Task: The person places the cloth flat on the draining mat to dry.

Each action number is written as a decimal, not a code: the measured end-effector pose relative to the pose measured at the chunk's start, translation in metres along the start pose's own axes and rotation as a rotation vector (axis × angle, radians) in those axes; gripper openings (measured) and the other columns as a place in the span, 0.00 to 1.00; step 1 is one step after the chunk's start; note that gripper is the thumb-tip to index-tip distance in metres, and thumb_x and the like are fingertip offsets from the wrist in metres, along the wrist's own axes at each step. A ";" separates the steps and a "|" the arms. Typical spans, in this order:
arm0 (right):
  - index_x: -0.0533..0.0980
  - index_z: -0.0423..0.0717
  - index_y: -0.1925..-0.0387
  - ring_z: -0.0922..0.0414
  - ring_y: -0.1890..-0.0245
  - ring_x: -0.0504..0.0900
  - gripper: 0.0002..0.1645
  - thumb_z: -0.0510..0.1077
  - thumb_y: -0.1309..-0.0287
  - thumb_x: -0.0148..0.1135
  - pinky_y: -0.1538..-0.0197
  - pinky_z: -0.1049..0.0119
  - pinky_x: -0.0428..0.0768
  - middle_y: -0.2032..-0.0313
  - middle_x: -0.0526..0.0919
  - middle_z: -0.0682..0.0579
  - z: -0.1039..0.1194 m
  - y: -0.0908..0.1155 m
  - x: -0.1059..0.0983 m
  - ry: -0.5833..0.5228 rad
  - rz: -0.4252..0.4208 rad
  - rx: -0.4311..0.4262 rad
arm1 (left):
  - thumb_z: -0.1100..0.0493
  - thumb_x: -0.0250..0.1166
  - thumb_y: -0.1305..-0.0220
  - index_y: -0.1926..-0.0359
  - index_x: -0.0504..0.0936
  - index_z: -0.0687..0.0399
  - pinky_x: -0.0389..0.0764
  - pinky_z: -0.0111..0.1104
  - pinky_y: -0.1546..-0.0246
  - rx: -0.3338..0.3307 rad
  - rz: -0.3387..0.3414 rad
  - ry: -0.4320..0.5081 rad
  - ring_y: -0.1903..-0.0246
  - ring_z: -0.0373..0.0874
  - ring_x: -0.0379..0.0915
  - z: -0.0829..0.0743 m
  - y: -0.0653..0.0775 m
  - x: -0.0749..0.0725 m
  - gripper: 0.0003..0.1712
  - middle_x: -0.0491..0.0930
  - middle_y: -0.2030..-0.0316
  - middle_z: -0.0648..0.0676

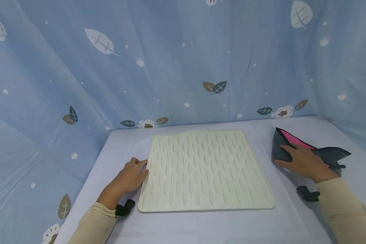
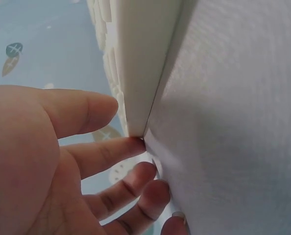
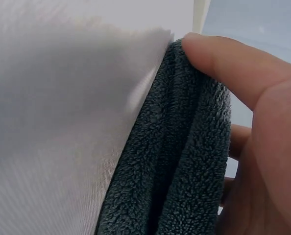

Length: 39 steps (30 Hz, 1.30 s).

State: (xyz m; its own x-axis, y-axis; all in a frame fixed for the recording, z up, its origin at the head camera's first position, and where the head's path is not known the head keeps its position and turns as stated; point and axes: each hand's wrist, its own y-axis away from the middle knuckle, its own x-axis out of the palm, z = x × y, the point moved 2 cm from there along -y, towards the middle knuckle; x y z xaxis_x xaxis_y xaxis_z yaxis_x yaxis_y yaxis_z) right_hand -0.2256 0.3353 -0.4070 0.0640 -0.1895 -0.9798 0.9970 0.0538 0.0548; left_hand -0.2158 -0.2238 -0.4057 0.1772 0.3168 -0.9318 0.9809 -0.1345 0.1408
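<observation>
A cream ribbed mat, patterned with rows of raised ovals, lies flat on the white-covered table. My left hand is at its left edge, with the index fingertip touching the mat's side low down. The left thumb is held just off that edge, and the other fingers rest loosely by the table cover. On the right, my right hand grips a crumpled dark grey cloth with a pink face and black trim. Its fluffy pile shows under the right thumb; the fingers behind it are partly hidden.
A white cover spreads over the table. Blue curtains printed with leaves and flowers hang behind and at both sides. A black wrist device sits on the left wrist, and another on the right.
</observation>
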 end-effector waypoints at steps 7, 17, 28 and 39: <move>0.65 0.33 0.32 0.19 0.42 0.65 0.46 0.58 0.43 0.66 0.51 0.23 0.69 0.39 0.63 0.19 0.001 -0.001 -0.001 0.021 0.017 -0.027 | 0.52 0.56 0.26 0.28 0.67 0.59 0.74 0.55 0.46 -0.002 0.000 -0.003 0.42 0.59 0.67 0.001 0.003 0.001 0.31 0.68 0.40 0.67; 0.68 0.32 0.34 0.22 0.41 0.66 0.40 0.43 0.47 0.67 0.47 0.25 0.69 0.39 0.65 0.21 -0.001 -0.001 -0.002 0.001 0.007 -0.057 | 0.50 0.56 0.26 0.27 0.66 0.58 0.74 0.55 0.46 -0.005 0.001 -0.006 0.42 0.59 0.67 0.002 0.001 0.001 0.32 0.67 0.39 0.66; 0.71 0.29 0.38 0.24 0.40 0.68 0.34 0.34 0.49 0.64 0.44 0.27 0.68 0.41 0.71 0.23 -0.005 -0.002 -0.004 -0.035 -0.026 -0.058 | 0.58 0.51 0.25 0.27 0.66 0.59 0.75 0.53 0.47 -0.002 -0.005 -0.026 0.42 0.58 0.68 0.001 -0.005 0.003 0.28 0.68 0.39 0.66; 0.75 0.30 0.43 0.26 0.46 0.75 0.26 0.35 0.43 0.65 0.48 0.28 0.72 0.46 0.78 0.26 0.004 -0.001 -0.008 -0.072 -0.096 -0.052 | 0.60 0.50 0.26 0.27 0.66 0.59 0.75 0.54 0.47 0.007 -0.006 -0.021 0.41 0.59 0.67 0.004 -0.006 0.004 0.28 0.67 0.39 0.67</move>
State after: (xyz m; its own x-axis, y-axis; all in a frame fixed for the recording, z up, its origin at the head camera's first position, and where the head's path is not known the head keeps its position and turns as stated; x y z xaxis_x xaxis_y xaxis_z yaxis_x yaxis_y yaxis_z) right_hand -0.2266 0.3329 -0.3984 -0.0265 -0.2664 -0.9635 0.9953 0.0823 -0.0502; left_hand -0.2216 -0.2257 -0.4115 0.1698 0.2983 -0.9392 0.9812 -0.1397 0.1330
